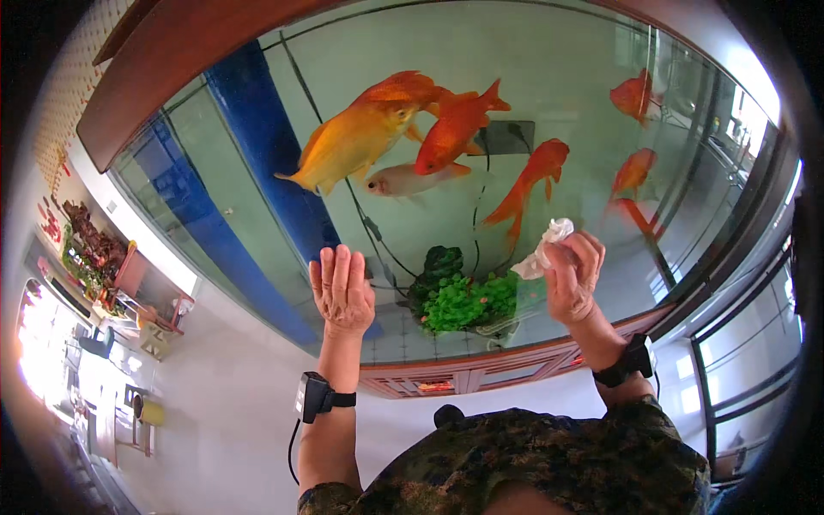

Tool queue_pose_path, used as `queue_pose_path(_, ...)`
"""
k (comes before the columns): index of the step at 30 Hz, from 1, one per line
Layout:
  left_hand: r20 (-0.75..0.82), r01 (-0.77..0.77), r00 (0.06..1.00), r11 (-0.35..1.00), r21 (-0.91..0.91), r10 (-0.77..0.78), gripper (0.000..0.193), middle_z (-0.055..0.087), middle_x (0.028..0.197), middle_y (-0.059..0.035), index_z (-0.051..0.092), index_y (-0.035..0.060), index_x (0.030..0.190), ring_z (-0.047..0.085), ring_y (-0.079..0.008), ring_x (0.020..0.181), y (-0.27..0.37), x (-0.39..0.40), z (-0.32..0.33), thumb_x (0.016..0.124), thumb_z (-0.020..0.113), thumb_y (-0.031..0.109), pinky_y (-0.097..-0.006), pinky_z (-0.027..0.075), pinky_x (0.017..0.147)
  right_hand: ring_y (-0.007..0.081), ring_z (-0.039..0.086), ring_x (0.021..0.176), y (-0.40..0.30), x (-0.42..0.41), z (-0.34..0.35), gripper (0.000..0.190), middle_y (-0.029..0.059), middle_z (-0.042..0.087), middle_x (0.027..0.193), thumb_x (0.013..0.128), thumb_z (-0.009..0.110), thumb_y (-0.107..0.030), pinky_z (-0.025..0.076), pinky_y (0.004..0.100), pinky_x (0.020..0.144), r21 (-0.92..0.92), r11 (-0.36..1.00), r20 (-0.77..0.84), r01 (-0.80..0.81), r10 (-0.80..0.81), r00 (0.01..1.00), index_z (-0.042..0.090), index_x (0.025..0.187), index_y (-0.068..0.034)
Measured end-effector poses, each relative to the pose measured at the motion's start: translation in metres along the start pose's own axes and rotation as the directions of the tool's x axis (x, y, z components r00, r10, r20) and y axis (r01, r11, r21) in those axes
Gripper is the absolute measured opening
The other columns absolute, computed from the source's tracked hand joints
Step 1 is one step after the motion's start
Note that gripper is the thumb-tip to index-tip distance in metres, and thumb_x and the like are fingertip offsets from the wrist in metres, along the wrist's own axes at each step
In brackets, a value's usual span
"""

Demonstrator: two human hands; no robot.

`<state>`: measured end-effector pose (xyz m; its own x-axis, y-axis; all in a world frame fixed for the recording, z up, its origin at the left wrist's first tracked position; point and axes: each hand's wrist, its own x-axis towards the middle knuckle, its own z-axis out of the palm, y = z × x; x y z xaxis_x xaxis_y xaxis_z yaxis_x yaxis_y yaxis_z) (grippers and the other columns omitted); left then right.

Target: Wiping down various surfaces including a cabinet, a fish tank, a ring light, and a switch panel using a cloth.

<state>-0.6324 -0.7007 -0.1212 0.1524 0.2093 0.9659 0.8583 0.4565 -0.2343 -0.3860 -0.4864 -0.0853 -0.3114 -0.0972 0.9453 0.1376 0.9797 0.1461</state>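
Observation:
A large glass fish tank (566, 64) fills the upper part of the view. My left hand (342, 290) is raised at its front pane, palm towards the glass and fingers extended; it holds nothing. To the right, my right hand (575, 273) grips a crumpled white tissue (544, 251) close to the pane. Behind the glass are several orange fish (450, 135), a yellow-orange fish (354, 138) and a pale fish (412, 180). Green plants (463, 302) and a dark rock (443, 261) lie low between my hands. Whether my palms touch the glass is not plain.
The tank's brown upper frame (167, 64) curves overhead, and a carved wooden cabinet (476, 380) stands beneath it. At the left are a small stool (154, 340) and a yellow bucket (152, 412). Dark-framed glass panels (740, 360) stand at the right.

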Motion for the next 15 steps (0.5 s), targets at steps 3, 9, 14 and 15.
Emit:
queue_pose_path(3, -0.014, -0.020, 1.000, 1.000, -0.020, 0.019, 0.031, 0.050, 0.128, -0.0105, 0.055, 0.0024, 0.116, 0.041, -0.0289, 0.126, 0.005, 0.004, 0.006, 0.091, 0.039, 0.011, -0.0444, 0.027, 0.106, 0.0330, 0.049, 0.092, 0.006, 0.022, -0.002, 0.041, 0.0135, 0.048, 0.107, 0.060, 0.065, 0.000, 0.043, 0.0413, 0.078, -0.043, 0.997, -0.062, 0.063, -0.065, 0.996, 0.059, 0.100, -0.005)
queue_pose_path(9, -0.012, -0.009, 1.000, 1.000, -0.005, 0.009, 0.028, 0.050, 0.128, -0.0101, 0.058, 0.0036, 0.111, 0.041, -0.0278, 0.126, 0.002, 0.000, 0.002, 0.089, 0.040, 0.008, -0.0437, 0.027, 0.106, 0.0305, 0.051, 0.094, -0.004, 0.078, 0.002, 0.045, 0.0114, 0.051, 0.106, 0.059, 0.067, 0.001, 0.043, 0.0390, 0.080, -0.094, 0.989, -0.118, 0.115, -0.126, 0.985, 0.056, 0.102, -0.005)
queue_pose_path(14, 0.022, 0.026, 0.999, 0.998, -0.049, -0.025, 0.031, 0.051, 0.128, -0.0092, 0.057, 0.0039, 0.115, 0.041, -0.0273, 0.126, 0.002, 0.001, -0.001, 0.089, 0.040, 0.009, -0.0433, 0.027, 0.106, 0.0301, 0.050, 0.099, -0.014, 0.122, 0.013, 0.033, 0.0123, 0.053, 0.110, 0.070, 0.063, -0.001, 0.041, 0.0382, 0.085, -0.127, 0.992, -0.334, 0.017, -0.059, 0.941, 0.056, 0.102, -0.001)
queue_pose_path(15, 0.012, 0.026, 1.000, 0.998, -0.061, -0.025, 0.031, 0.051, 0.128, -0.0092, 0.057, 0.0039, 0.115, 0.041, -0.0273, 0.126, 0.003, 0.003, -0.001, 0.089, 0.040, 0.009, -0.0433, 0.027, 0.106, 0.0306, 0.049, 0.101, -0.020, 0.129, 0.014, 0.031, 0.0133, 0.052, 0.112, 0.075, 0.061, -0.005, 0.041, 0.0380, 0.087, -0.121, 0.993, -0.333, 0.012, -0.052, 0.941, 0.056, 0.105, -0.001)
